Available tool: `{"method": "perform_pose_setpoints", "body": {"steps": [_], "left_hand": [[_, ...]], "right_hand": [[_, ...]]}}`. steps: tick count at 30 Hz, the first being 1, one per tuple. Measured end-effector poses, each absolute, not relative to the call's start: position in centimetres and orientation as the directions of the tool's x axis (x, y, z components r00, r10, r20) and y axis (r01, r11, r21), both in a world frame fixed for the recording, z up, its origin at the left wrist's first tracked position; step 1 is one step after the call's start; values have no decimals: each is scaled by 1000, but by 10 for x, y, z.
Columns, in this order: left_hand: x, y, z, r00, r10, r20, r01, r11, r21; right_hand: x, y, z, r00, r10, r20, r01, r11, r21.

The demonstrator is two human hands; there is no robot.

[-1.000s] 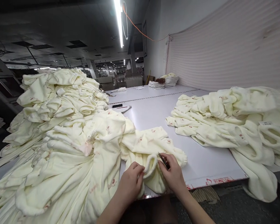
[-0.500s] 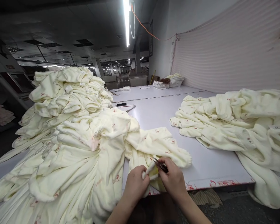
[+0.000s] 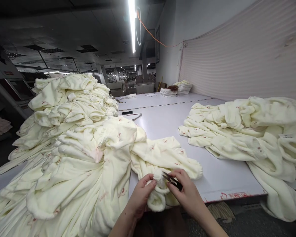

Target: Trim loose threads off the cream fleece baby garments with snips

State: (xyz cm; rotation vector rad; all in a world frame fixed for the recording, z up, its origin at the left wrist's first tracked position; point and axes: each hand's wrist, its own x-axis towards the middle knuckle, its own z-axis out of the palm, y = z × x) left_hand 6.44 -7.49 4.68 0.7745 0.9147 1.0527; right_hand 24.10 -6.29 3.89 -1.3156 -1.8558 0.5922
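We have the cream garment (image 3: 164, 153) at the near edge of the worktop (image 3: 160, 115), and we take its bunched end (image 3: 159, 177) as the centre of our clock. The dark snips (image 3: 173, 180) lie just beside that end at 3 o'clock, their points turned toward the cloth. A blade could nick the fabric, we judge, if a fold rolled into the points, or catch a fingertip, since the pinching fingers sit so near. Loose cloth at the edge could also slide off should the grip slacken. At 8 o'clock our left hand (image 3: 141, 194) is nearly closed, thumb and fingers pinching the bunched end. At 4 o'clock our right hand (image 3: 186, 189) is narrow, wrapped around the snips; how far their blades part we cannot tell for certain. Farther out, a big heap of like garments (image 3: 71, 144) spreads toward 9 and 10 o'clock, and a smaller heap (image 3: 239, 128) lies well apart at 2. A folded stack (image 3: 184, 88) sits far back, between 12 and 1.
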Motion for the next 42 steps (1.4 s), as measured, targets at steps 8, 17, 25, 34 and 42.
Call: {"method": "perform_pose_setpoints", "body": {"steps": [8,17,25,34,42], "left_hand": [[68,-78,59,234,948,-216,-293,281,914],[68,-76,56,245,941,-234,-321,306,896],[60,-75,67,235,957,-168,-104,197,975],[-2,-64,96,-218,957,189,15,-190,982],[37,-69,65,310,942,-125,544,-68,836]], "right_hand": [[246,-78,52,-275,853,443,715,489,-499],[247,-76,51,-242,876,418,643,467,-607],[254,-65,40,-109,919,379,531,376,-759],[276,-33,-26,175,983,53,284,2,-959],[262,-36,-20,96,995,-34,-64,-28,-998]]}}
